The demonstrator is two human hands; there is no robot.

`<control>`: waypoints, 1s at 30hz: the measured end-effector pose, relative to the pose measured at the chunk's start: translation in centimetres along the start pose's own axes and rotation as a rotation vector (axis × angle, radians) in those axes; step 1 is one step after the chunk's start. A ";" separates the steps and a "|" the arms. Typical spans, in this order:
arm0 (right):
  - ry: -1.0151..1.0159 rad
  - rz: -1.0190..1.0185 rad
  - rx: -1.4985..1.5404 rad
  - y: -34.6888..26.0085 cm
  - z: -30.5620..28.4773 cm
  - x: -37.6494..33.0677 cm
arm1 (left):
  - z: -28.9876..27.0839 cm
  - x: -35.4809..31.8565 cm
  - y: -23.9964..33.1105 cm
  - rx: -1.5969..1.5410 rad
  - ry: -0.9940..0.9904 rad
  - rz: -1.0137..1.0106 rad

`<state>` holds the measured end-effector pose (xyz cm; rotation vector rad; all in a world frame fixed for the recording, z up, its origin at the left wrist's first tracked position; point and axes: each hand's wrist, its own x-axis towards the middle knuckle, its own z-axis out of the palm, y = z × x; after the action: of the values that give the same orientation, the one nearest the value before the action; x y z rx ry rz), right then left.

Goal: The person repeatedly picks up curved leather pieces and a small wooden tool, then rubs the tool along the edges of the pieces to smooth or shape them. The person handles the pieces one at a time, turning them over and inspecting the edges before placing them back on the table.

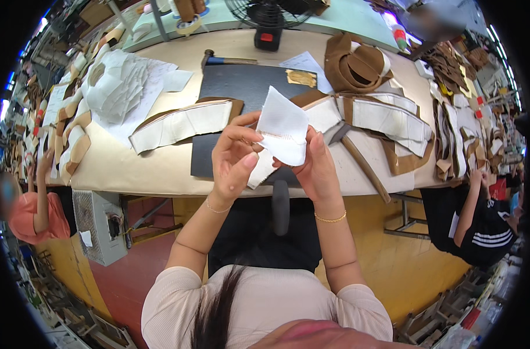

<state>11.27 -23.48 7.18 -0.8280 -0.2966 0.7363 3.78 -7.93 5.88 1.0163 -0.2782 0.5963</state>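
Observation:
A white backing piece with a pointed top and a stitched seam across it (282,125) is up in front of me, above the table's near edge. My right hand (311,166) grips its lower right side, thumb in front and fingers behind. At its left edge is my left hand (233,154), fingers curved and apart, the thumb free. Fingertips of that hand meet the edge, and one is partly hidden behind it. Below, a narrow white strip (262,170) shows between my hands. Brown pieces backed with white (183,125) lie left of my hands, with more of them (387,119) to the right.
A black board (218,87) lies under the work, a hammer (230,60) at its far edge. Another hammer's wooden handle (366,168) slants at right. White pieces (117,87) are heaped far left; a brown roll (358,67) and fan (269,35) stand behind. Co-workers sit on both sides.

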 end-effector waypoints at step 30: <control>0.580 -0.205 0.007 0.4 -12.4 -5.3 | 4.8 0.4 -10.1 -0.857 0.800 -0.873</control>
<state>13.58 -33.92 -1.00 -0.9506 0.1414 0.2831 10.24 -15.83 1.31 -0.0335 0.5759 0.0082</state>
